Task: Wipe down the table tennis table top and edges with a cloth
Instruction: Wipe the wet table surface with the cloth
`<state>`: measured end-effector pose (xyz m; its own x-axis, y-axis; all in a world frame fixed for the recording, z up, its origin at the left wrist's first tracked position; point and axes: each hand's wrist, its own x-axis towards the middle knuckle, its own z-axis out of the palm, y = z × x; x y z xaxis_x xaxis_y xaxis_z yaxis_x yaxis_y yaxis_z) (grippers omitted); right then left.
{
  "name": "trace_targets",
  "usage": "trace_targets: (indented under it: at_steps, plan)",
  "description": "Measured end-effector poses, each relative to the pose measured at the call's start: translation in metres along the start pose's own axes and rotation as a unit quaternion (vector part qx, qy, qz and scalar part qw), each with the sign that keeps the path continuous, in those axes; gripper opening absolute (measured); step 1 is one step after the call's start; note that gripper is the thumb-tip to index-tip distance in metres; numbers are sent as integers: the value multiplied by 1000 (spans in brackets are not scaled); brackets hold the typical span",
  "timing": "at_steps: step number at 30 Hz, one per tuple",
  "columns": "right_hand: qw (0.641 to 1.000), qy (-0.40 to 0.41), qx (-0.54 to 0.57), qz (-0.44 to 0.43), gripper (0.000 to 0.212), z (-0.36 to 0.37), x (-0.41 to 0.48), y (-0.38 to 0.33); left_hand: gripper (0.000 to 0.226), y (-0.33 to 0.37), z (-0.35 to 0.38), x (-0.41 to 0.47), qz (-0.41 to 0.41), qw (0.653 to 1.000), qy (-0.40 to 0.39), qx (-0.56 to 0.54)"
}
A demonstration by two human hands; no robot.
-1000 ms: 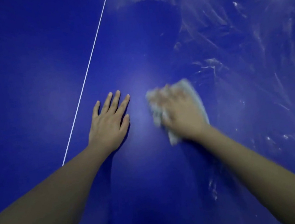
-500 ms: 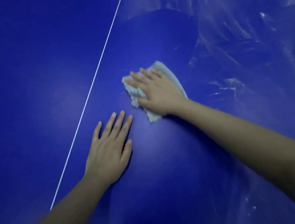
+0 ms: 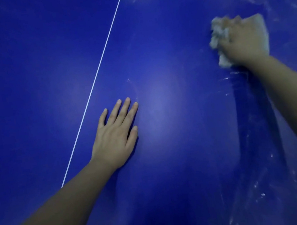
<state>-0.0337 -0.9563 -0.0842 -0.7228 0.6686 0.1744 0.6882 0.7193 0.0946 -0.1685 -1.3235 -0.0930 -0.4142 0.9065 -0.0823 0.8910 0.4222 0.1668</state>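
Observation:
The blue table tennis table top fills the view. My right hand presses a crumpled white cloth flat against the surface at the upper right; the cloth shows around the fingers and palm, slightly blurred. My left hand lies flat on the table at lower centre, fingers spread, holding nothing.
A thin white line runs diagonally from top centre down to my left forearm. White dusty smears cover the surface along the right side and top right. The middle patch between my hands looks darker and smoother.
My right hand has swept the cloth from just above the left hand far to the right. The left hand has stayed planted on the table.

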Motion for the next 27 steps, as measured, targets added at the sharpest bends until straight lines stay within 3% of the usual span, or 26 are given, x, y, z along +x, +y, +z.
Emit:
trace_targets:
  at_steps: [2,4,7,9,11,14,17,20,22,27]
  plan:
    - [995,-26,14,-92,45,-12,-51,-41,56,0,1,0,1,1000,1,-2]
    - [971,-101,61,-209,53,-27,-128,-84,58,0,1,1,1,1000,0,-2]
    - [885,-168,133,-413,62,-53,-249,-127,61,1,0,1,1,1000,4,-3]
    - [849,-181,143,-476,65,-57,-273,-124,63,2,0,0,-1,1000,12,-15]
    - [875,-144,132,-443,65,-50,-243,-109,67,2,1,-1,-11,999,21,-34]
    - [956,-106,120,-246,64,-38,-155,-91,75,1,2,-2,-50,997,31,-51]
    - [977,-102,133,-131,70,-23,-72,-106,76,1,1,-3,-53,996,36,-63]
    - [972,-106,139,-158,67,-15,-7,-145,70,1,0,-4,-38,993,53,-102]
    - [953,-128,153,-230,66,-16,11,-171,69,-1,0,-4,-38,989,69,-122]
    - [883,-108,151,-432,60,-31,-54,-181,67,-1,0,-4,-38,985,90,-142]
